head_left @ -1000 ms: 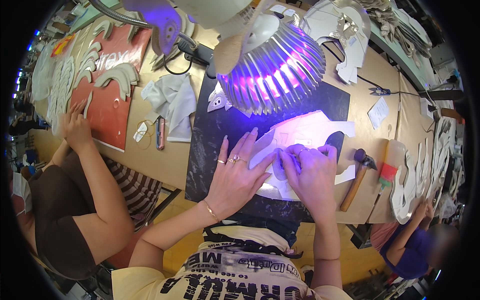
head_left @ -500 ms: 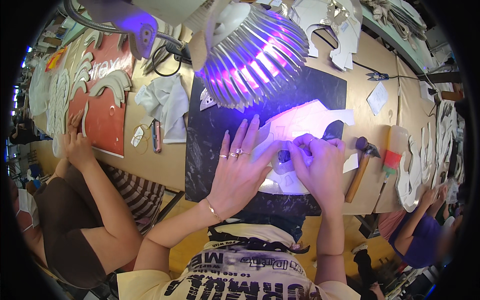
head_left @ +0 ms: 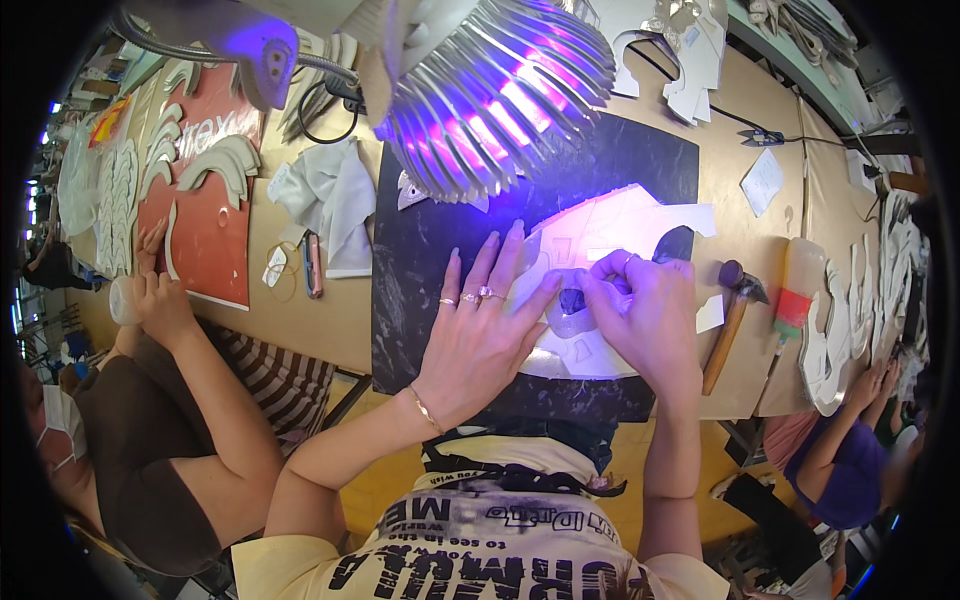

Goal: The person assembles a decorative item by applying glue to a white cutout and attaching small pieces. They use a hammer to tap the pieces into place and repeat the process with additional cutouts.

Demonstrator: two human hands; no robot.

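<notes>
A pale, flat cut piece (head_left: 625,225), lit pink and violet, lies on a dark slab (head_left: 425,290) under a finned metal lamp (head_left: 500,105). It has small marked outlines and an opening in which a dark patch shows. My left hand (head_left: 475,335) lies flat on the piece's left side, fingers spread, its index fingertip beside the opening. At the opening's right edge, my right hand (head_left: 645,315) is closed in a pinch. Whatever sits between those fingertips is too small to make out.
To the right lie a hammer (head_left: 732,325) and a bottle with a red band (head_left: 793,290). A grey cloth (head_left: 340,215) and a cutter knife (head_left: 314,265) lie left of the slab. Co-workers sit on both sides; a hand (head_left: 165,300) at left holds a white round container (head_left: 123,300).
The view has shifted slightly. My right fingers stay pinched near the opening with small movement, and my left hand stays spread on the piece.
</notes>
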